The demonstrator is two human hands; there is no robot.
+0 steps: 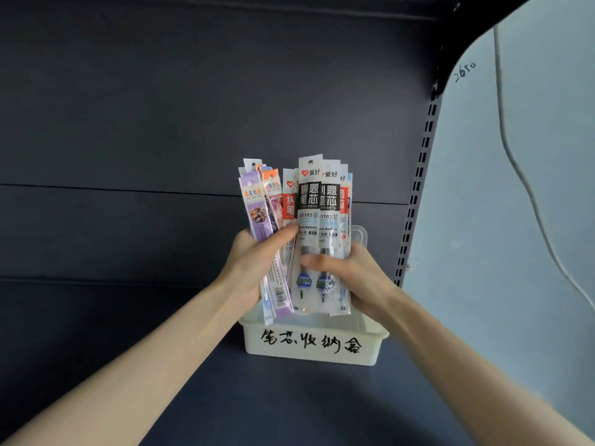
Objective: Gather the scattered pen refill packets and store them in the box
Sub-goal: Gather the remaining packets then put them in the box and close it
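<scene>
Head view: left hand [257, 255] and right hand [351, 275] both clamped on upright refill packets [309, 233], just above the box [309, 346] at six o'clock. Judged light, floppy, slippery film; grip mid-bundle.

Both forearms reach fwd from bottom corners, bare, converging mid-frame. Left hand [254, 259]: palm toward camera side, thumb pressed across front of the refill packets [309, 233], fingers wrapped behind. Right hand [357, 278]: thumb laid horizontally across packets' lower front, fingers curled round right edge. Wrists roughly level, close together.
</scene>
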